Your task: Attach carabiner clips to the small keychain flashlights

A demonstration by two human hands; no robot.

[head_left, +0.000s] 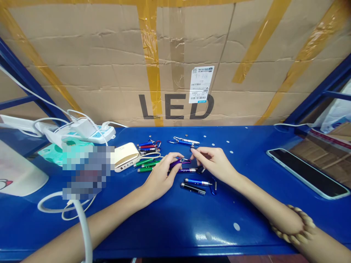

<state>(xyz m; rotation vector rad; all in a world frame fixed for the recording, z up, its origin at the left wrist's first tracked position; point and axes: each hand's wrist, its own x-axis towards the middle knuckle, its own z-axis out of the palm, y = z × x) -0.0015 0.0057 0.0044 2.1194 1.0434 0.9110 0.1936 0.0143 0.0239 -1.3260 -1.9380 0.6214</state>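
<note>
My left hand [161, 173] is closed around a purple carabiner clip [175, 163] with a silver end by its fingertips. A purple penlight [188, 170] lies on the table just below those fingers. My right hand [212, 160] is closed in a pinch, its fingertips at a small dark and silver piece [192, 147] too small to name. Nearer to me lie a blue penlight [196, 181] with a dark blue carabiner [213, 187] and a black penlight [193, 188]. Beyond the hands, a blue penlight [186, 143] rests beside a silver one. Green penlights [148, 164] lie left of my left hand.
A white and gold power bank [126, 156] stands left of the penlights. Red, blue and black penlights [148, 147] sit behind it. Cables and a power strip [102, 136] crowd the left. A phone [307, 173] lies right. A large cardboard box [115, 65] walls the back.
</note>
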